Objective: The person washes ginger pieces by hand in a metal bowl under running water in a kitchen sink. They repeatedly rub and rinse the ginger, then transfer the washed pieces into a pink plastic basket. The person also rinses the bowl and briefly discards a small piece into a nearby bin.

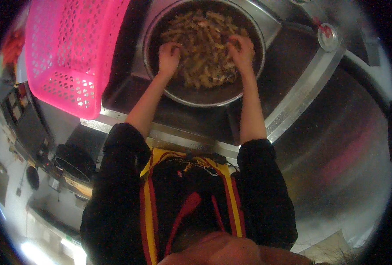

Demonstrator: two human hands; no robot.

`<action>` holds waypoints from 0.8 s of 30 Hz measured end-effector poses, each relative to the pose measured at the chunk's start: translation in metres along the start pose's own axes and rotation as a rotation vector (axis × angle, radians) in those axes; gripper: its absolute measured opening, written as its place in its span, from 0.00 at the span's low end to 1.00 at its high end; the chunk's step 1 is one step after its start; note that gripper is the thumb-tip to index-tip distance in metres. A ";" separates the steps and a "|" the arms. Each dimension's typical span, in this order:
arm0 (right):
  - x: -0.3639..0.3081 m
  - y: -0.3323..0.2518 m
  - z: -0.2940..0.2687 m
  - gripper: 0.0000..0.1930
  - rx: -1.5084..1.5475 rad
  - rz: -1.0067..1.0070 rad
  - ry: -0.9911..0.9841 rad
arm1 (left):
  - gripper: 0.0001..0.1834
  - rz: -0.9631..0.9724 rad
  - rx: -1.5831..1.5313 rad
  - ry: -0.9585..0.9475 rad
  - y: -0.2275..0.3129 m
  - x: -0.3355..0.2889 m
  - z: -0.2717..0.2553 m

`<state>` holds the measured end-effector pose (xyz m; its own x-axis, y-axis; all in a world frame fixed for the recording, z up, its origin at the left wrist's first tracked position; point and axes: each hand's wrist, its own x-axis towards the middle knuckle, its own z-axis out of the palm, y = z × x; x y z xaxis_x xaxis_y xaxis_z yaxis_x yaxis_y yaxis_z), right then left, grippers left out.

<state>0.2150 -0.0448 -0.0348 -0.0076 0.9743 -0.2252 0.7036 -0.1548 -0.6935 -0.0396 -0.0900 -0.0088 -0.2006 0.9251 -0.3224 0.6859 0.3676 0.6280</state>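
A wide round metal basin (213,98) holds a heap of pale yellow-brown, finger-long food pieces (204,57); their exact kind is not clear. Both my hands are inside it, at opposite sides of the heap. My left hand (169,57) is at the left edge of the pieces with its fingers curled in, and whatever they grip is hidden. Over on the right, my right hand (242,51) bends its fingers down among the pieces. Thumb and fingers are drawn together there, but I cannot make out what lies between them.
The basin sits in a stainless steel sink (288,66) with a raised metal rim. To the left stands a tall pink perforated plastic basket (79,79). A round metal lid-like thing (328,37) is at the upper right. A dark pot (74,161) stands farther left.
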 end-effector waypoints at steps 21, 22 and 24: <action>-0.015 -0.054 0.009 0.29 -0.213 0.227 -0.289 | 0.21 -0.200 0.046 -0.042 0.030 0.003 0.000; -0.007 -0.051 -0.001 0.30 -0.318 0.027 -0.196 | 0.20 -0.154 0.087 0.029 0.028 0.007 -0.002; 0.008 -0.042 -0.006 0.32 -0.382 -0.213 -0.048 | 0.21 -0.198 0.150 0.070 0.020 0.021 -0.003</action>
<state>0.1895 -0.0299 -0.0028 -0.2077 0.9678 -0.1420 0.8949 0.1294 -0.4271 -0.0318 -0.0631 -0.0007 -0.3857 0.8430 -0.3750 0.7234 0.5285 0.4442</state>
